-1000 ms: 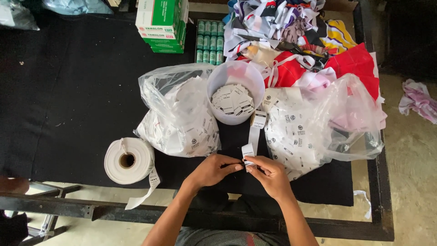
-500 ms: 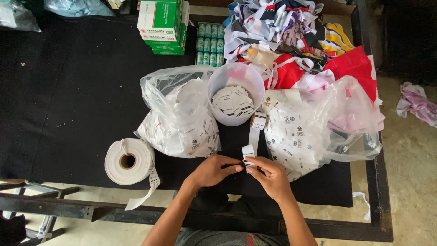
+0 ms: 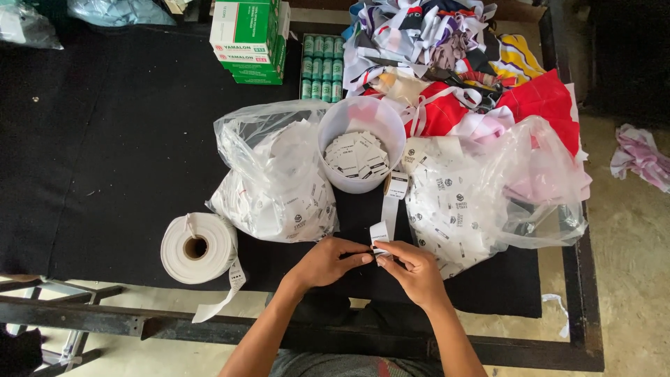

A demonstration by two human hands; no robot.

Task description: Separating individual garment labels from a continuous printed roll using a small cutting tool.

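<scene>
Left hand and right hand both pinched on label strip — strip runs up to tub of labels.

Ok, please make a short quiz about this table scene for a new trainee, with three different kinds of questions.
1. True or false: both hands pinch one white label strip.
2. What fills the round white plastic tub? A) cut white labels B) thread spools C) scissors
3. Which hand is nearer the white label-tape roll?

Key:
1. True: left hand and right hand share it.
2. A
3. Left
</scene>
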